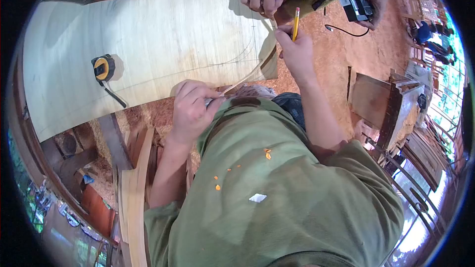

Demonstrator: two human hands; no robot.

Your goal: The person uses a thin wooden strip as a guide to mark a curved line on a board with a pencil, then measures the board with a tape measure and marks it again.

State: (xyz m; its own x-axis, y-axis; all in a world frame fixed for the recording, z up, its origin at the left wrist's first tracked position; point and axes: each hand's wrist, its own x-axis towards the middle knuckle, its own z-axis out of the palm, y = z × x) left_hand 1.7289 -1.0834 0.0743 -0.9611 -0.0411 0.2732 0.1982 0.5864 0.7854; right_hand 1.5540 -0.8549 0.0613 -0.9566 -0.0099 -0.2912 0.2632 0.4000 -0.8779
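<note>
Strip (249,75) bowed across the right corner of the board (148,39), upper centre.
Left hand (190,106): fingers pinch its lower end. Right hand (297,52), by the upper end: fingers clamp a pencil (296,25). Board spreads leftward; upper-right label (344,2) too small to read.

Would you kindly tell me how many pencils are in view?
1: a pencil in the wearer's right hand, at the edge of the board; others may be hidden.
</note>
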